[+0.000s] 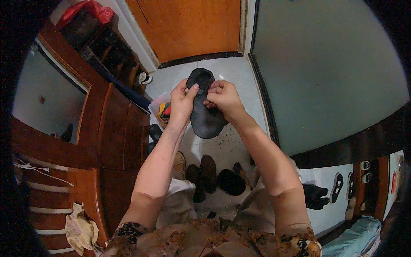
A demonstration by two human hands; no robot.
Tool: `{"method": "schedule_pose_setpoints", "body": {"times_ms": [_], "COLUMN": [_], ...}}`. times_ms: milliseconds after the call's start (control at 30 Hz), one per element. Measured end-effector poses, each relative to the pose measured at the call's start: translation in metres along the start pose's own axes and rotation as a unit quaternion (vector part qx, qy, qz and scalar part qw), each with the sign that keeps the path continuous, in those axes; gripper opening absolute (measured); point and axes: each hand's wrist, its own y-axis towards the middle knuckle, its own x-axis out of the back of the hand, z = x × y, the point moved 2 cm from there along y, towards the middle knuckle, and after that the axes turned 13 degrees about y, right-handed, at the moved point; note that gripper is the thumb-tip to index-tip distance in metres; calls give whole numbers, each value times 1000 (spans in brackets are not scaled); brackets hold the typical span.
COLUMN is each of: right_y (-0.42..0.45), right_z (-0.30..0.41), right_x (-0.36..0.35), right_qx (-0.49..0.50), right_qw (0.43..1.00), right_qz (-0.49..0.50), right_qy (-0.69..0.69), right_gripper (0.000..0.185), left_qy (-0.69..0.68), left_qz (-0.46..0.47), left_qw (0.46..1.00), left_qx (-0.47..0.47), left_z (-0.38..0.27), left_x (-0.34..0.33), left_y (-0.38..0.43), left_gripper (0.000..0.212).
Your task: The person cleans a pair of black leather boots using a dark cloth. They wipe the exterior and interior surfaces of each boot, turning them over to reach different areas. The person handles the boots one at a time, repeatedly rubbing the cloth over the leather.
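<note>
A black insole-shaped shoe piece point(207, 120) is held up in front of me, its rimmed heel end pointing away and its broad rounded end towards me. My left hand point(183, 101) grips the left edge, with the thumb lying on top near the heel. On the other side, my right hand point(226, 98) has its fingers bent against the right edge near the middle; the pinched spot is partly hidden by the fingers. Below, a brown shoe point(208, 173) rests on the floor beside another dark shoe point(194, 180). A rounded black item point(231, 182) lies to their right.
Dark crumbs point(228, 141) are scattered over the floor tiles. A clear plastic box point(157, 104) with colourful contents stands by the wooden cabinet point(123, 138). Frosted glass point(321, 74) bounds the right side. An orange wooden door point(192, 29) is ahead, and several shoes point(336, 188) lie at right.
</note>
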Motion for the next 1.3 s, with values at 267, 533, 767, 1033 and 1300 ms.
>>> {"method": "schedule_pose_setpoints", "body": {"times_ms": [267,533,767,1033,1300], "right_y": [7,11,7,9,4], "right_z": [-10,-15,-7,-9,3], "right_x": [8,13,3,3,6], "right_qx": [33,49,60,75,89], "right_qw": [997,987,979,984,993], "right_qz": [-15,-50,-56,-31,21], "right_qy": [-70,-147,-188,-159,-68], "right_gripper": [25,42,44,52,38], "left_qy": [4,15,16,-18,-86], "left_qz": [0,-13,-16,-13,-21], "left_qw": [1000,1000,1000,1000,996], "left_qx": [5,-5,0,11,17], "left_z": [3,6,9,4,5], "left_x": [-2,-4,0,0,5], "left_y": [1,0,1,-2,1], "left_gripper": [21,19,19,18,16]}}
